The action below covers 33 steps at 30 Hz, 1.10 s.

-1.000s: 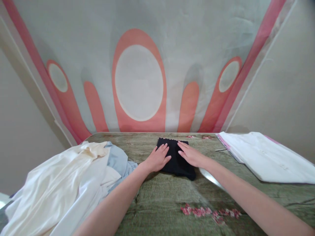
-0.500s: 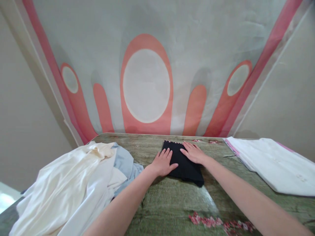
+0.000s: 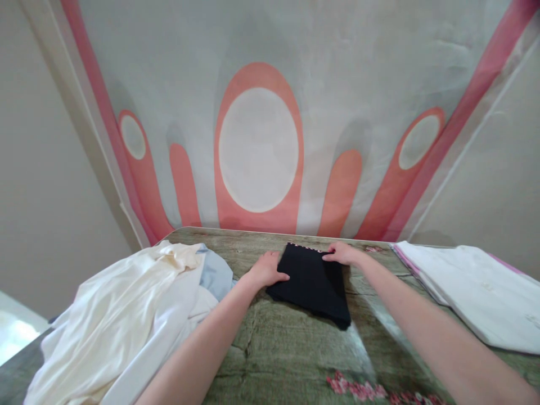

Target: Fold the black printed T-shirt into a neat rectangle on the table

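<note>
A folded black garment (image 3: 311, 284) with a small patterned trim along its far edge lies flat on the table in front of me. My left hand (image 3: 267, 270) holds its left edge, thumb on top and the other fingers down along the side, partly hidden. At the far right corner, my right hand (image 3: 341, 253) pinches the cloth with the thumb on top; its fingertips are out of sight behind the edge.
To the left lies a loose heap of cream and white clothes (image 3: 139, 315) with a light blue piece (image 3: 216, 274) beside it. Folded white clothes (image 3: 476, 287) sit at the right. The wood-patterned table (image 3: 278, 360) meets a wall with a pink-and-white print (image 3: 258, 149).
Both hands have gone from lying flat on top of the black garment to its edges, left hand to the left side, right hand to the far right corner. The view has shifted slightly.
</note>
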Available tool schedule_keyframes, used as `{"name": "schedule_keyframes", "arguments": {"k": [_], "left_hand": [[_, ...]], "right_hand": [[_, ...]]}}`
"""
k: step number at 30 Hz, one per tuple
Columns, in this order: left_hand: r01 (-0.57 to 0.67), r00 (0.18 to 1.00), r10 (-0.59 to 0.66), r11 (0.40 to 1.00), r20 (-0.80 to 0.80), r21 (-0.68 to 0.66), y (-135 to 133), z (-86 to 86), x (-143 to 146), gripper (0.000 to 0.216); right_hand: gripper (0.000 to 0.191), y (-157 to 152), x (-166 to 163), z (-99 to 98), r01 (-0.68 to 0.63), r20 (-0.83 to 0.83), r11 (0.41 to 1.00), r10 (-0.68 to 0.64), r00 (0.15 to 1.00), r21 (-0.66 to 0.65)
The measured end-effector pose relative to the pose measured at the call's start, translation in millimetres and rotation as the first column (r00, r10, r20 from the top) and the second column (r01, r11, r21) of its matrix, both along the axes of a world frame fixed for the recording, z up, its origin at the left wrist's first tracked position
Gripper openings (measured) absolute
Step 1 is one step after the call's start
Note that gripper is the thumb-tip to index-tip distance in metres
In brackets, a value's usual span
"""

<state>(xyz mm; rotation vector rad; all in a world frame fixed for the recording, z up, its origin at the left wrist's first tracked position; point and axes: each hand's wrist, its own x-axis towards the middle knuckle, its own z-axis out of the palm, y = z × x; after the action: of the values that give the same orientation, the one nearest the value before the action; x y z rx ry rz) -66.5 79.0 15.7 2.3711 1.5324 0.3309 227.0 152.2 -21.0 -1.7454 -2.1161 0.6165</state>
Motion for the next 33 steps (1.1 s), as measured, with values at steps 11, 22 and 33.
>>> {"name": "schedule_keyframes", "arguments": {"k": [11, 22, 33], "left_hand": [[-0.104, 0.991, 0.114, 0.984, 0.063, -0.146, 6.0, 4.5, -3.3, 0.058], [-0.030, 0.948, 0.121, 0.955, 0.294, -0.295, 7.3, -1.3, 0.1, 0.035], [-0.146, 0.740, 0.438, 0.845, 0.509, -0.515, 65.2, -5.7, 51.0, 0.071]], "right_hand": [[0.023, -51.6, 28.3, 16.3, 0.099, -0.427, 0.956, -0.214, 0.878, -0.275], [0.026, -60.3, 27.5, -3.2, 0.301, -0.577, 0.910, -0.413, 0.705, -0.284], [0.014, -48.3, 25.3, -6.3, 0.187, -0.748, 0.893, -0.445, 0.493, -0.408]]}}
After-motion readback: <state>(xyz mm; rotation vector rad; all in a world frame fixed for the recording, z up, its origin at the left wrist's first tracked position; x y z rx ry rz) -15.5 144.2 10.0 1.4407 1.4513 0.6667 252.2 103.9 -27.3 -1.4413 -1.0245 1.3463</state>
